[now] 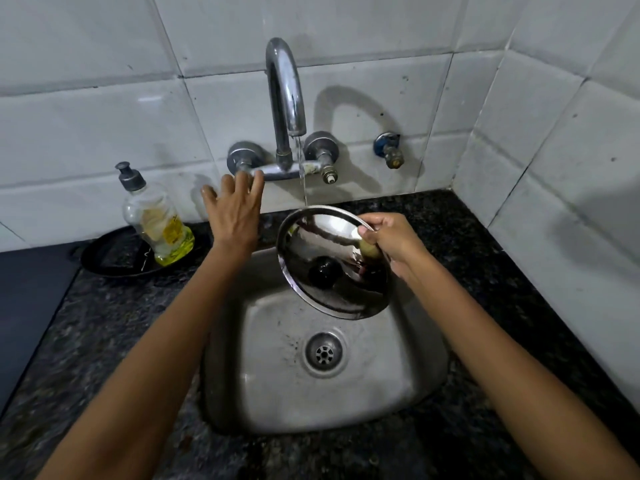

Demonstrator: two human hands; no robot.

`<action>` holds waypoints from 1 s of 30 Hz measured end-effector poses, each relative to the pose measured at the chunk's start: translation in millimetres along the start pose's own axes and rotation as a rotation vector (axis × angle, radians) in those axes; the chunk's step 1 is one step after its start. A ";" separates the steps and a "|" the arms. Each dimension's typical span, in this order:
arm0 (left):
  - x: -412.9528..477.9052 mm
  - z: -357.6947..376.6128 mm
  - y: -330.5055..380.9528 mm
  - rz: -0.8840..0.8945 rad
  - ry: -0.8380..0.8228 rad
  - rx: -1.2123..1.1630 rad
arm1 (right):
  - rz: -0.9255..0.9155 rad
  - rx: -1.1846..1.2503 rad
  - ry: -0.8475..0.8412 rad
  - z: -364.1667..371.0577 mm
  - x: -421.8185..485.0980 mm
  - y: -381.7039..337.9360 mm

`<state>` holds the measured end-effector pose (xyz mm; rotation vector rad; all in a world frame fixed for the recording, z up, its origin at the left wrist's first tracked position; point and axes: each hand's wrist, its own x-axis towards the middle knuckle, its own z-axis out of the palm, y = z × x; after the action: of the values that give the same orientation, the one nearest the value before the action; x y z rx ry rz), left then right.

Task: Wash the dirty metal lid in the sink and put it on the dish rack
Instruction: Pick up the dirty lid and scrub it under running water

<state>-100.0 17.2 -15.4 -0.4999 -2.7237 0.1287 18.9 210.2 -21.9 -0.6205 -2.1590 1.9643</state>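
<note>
White tiled walls (grubby grout) meeting in a corner — dark speckled granite counter below.

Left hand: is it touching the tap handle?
Cannot tell. In the head view the left hand has open fingers overlapping the left tap handle; no contact or gap shows.

No readable text anywhere. The soap bottle, left of the frame's centre, carries a yellow label, but its print is too blurred and small to make out: no brand, no letters, no numbers. The tap, the wall tiles and the sink show no markings or signs.
</note>
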 end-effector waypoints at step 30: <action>-74.5 -84.8 -4.7 -0.092 -0.055 -0.742 | -0.246 -0.422 0.039 -22.1 -27.4 -26.5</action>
<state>-5.3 -11.9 38.9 -0.5583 -2.7719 -0.9292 46.9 217.9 11.2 -0.4143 -2.5047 1.3751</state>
